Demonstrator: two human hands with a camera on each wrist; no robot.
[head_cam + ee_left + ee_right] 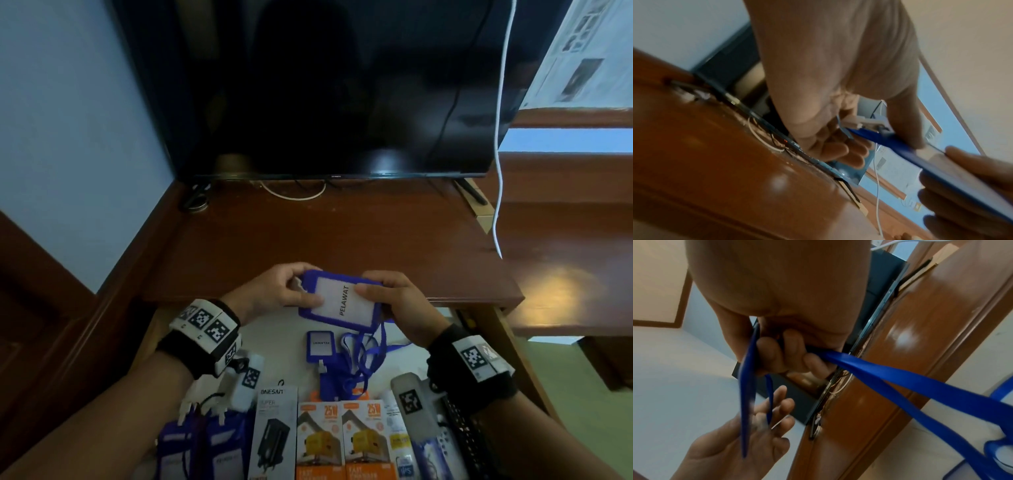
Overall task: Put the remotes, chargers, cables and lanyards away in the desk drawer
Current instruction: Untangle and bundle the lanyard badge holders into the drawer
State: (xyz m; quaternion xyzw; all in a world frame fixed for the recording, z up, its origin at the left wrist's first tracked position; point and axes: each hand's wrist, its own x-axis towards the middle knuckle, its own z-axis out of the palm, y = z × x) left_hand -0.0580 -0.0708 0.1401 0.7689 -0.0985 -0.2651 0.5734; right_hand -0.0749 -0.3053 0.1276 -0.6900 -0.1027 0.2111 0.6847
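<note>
A blue badge holder [337, 299] with a white card reading PELAWAT is held level over the desk's front edge. My left hand [301, 291] grips its left end, thumb on top and fingers underneath [846, 152], beside the white clip [869, 123]. At the right end my right hand [373, 294] pinches it, also curling round the blue lanyard strap [900, 381]. That strap [373, 342] hangs into the open drawer [274, 339]. In the drawer lie a second badge [320, 344], charger boxes [317, 438], a white remote [409, 404], a black remote [466, 431] and more blue badges [191, 445].
The brown desk top [342, 246] stretches behind my hands to a dark TV [342, 85] standing at the back. A white cable [498, 171] hangs down at the right of the screen. A wooden shelf unit [565, 240] stands to the right.
</note>
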